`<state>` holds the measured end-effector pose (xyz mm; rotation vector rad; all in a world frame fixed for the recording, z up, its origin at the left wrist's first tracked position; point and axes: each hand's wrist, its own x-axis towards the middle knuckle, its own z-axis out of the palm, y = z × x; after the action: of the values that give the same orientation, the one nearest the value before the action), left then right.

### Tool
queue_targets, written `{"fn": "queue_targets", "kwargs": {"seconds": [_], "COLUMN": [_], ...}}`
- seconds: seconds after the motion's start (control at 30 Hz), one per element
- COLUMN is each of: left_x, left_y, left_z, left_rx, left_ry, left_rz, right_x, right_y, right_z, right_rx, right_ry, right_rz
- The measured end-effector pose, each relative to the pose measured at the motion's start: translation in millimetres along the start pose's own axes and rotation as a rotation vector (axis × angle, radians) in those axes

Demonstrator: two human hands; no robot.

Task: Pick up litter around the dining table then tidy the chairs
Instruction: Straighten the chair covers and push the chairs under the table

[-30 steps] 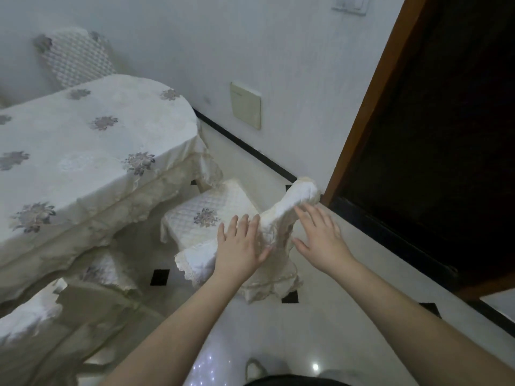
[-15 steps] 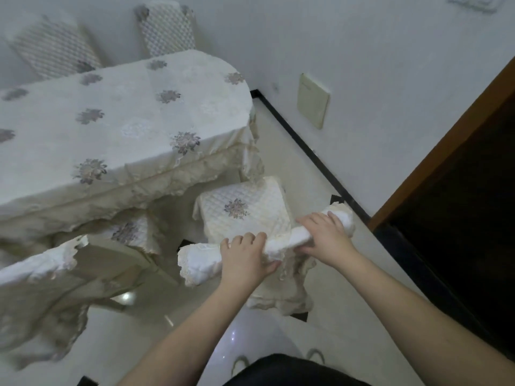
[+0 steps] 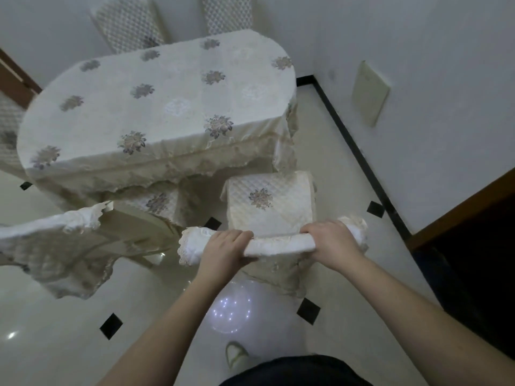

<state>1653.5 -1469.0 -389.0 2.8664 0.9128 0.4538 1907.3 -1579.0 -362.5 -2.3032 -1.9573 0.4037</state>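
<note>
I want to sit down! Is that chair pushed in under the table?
Not yet. The chair stands outside the table edge, seat showing; both hands grip its backrest.

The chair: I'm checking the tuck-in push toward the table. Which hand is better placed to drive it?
Neither clearly: left hand and right hand both grip the chair's top rail, either side of centre, so pushing with both probably keeps it straight toward the table.

Chair [image 3: 269,203] before table [image 3: 156,107], second chair [image 3: 55,238] to its left
</note>
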Motion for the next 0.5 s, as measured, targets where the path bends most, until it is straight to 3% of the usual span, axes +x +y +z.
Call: {"fn": "queue_targets", "kwargs": {"seconds": [0.1,0.27,0.5], "left_x": [-8.6,-10.7,3.2], "left_y": [-19.4,-43.2,-61.2], "left_z": [-8.3,-11.4,-11.1], "left_rx": [0.004,-0.027,-0.075], "left_ry": [-0.024,-0.126,-0.223], "left_rz": [-0.149,-0.201,-0.065], "right_x": [0.4,-0.7,6.9], "right_y": [3.4,10.4,9.3], "right_z": [0.4,18.7,18.0], "right_rx": [0.021,0.026,-0.011], "right_ry": [0.002,0.076,0.008], "right_rz": [-0.019,-0.038,0.021]}}
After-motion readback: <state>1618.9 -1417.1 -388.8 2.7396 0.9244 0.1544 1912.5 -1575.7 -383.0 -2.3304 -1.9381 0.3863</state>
